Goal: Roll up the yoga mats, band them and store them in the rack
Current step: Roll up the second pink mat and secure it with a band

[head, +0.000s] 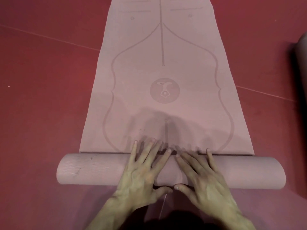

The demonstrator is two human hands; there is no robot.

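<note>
a pink yoga mat lies on the red floor, its near end wound into a thick roll lying crosswise in front of the person. the left hand lies flat on the middle of the roll, fingers spread and reaching over onto the flat part, thumb at the near side. just beside it the right hand presses the roll the same way, fingers spread, thumbs nearly touching. a dark rolled thing lies at the far right edge
</note>
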